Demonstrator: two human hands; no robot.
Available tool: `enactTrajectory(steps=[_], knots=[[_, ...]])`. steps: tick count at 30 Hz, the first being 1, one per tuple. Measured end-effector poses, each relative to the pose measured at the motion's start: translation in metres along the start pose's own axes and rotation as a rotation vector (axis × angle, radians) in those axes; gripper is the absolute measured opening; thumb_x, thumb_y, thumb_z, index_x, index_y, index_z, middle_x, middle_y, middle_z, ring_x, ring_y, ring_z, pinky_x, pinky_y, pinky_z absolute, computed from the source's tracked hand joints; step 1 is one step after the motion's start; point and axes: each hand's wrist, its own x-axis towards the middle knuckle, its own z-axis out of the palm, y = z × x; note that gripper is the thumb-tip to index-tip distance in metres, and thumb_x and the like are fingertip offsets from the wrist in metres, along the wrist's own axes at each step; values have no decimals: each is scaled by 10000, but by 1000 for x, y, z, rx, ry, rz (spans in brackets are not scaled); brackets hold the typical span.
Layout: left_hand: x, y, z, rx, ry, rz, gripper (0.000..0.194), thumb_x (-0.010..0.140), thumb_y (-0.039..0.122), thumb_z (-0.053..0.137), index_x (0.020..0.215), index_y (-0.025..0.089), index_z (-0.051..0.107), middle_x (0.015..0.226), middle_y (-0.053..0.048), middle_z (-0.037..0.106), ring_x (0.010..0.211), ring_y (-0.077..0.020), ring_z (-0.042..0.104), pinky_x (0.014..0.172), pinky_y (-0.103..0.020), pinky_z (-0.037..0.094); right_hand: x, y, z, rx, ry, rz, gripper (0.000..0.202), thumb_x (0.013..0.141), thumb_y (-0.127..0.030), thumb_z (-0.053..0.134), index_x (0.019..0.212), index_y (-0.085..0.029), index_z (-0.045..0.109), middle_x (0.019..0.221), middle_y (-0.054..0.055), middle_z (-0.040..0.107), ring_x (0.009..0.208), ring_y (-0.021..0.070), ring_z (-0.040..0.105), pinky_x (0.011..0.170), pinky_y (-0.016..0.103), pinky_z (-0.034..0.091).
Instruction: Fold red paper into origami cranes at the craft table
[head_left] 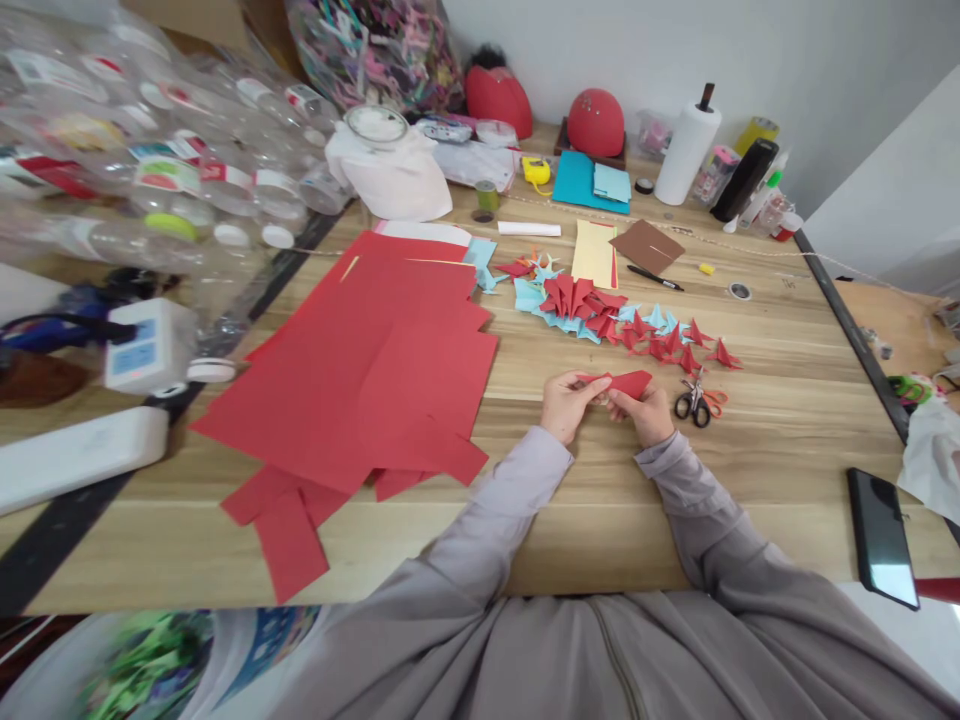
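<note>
Between both hands is a folded piece of red paper (631,383), held just above the table. My left hand (568,402) pinches its left end, thumb on top. My right hand (646,410) grips it from the right and below, with the fingers partly hidden. Just beyond the hands lie several folded red paper pieces (570,297) and pointed red paper cranes (664,347), mixed with light blue folded paper (529,294). Close to my right hand rest black-handled scissors (694,408) and an orange-handled pair (716,400).
Large red paper sheets (337,360) cover the table's left side. Plastic bottles (225,180) crowd the far left. Behind the folded pieces are yellow paper (595,255), brown paper (649,246), a black pen (655,278) and a yellow tape measure (536,172). A phone (883,535) lies at the right edge.
</note>
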Motion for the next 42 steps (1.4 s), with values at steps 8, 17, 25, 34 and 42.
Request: enactTrajectory(steps=[8, 17, 25, 34, 42], knots=[[0, 0, 0, -15, -65, -55, 321, 501, 380, 838, 619, 126, 682, 534, -14, 644, 487, -109, 572, 527, -249, 479, 0, 2, -1, 19, -6, -33, 285, 596, -403, 785, 648, -140, 687, 551, 21, 672, 406, 101, 547, 390, 223, 450], [5, -2, -3, -58, 17, -9, 371, 595, 479, 768, 558, 130, 648, 501, -6, 610, 482, -91, 541, 524, -224, 426, 0, 1, 0, 76, 48, 1, 263, 568, -359, 805, 625, -142, 667, 507, 2, 644, 381, 91, 521, 384, 217, 446], [7, 2, -7, -136, 41, 2, 351, 602, 457, 771, 568, 130, 650, 503, -7, 608, 473, -82, 531, 515, -213, 416, 1, 3, -2, 96, 42, -1, 229, 573, -310, 808, 605, -140, 658, 499, 2, 645, 369, 84, 517, 377, 208, 434], [5, 8, -7, -192, -12, -100, 416, 539, 468, 810, 711, 116, 669, 630, -28, 669, 554, -115, 616, 569, -243, 495, 3, 7, -4, 120, 75, 2, 226, 567, -321, 802, 607, -151, 658, 492, -10, 636, 376, 87, 514, 379, 214, 434], [3, 1, -7, -32, -53, -50, 313, 432, 244, 866, 672, 126, 705, 629, -23, 697, 573, -119, 625, 608, -256, 519, 1, 5, -5, 43, -21, -47, 222, 588, -347, 802, 627, -155, 696, 497, -1, 648, 380, 92, 525, 386, 217, 444]])
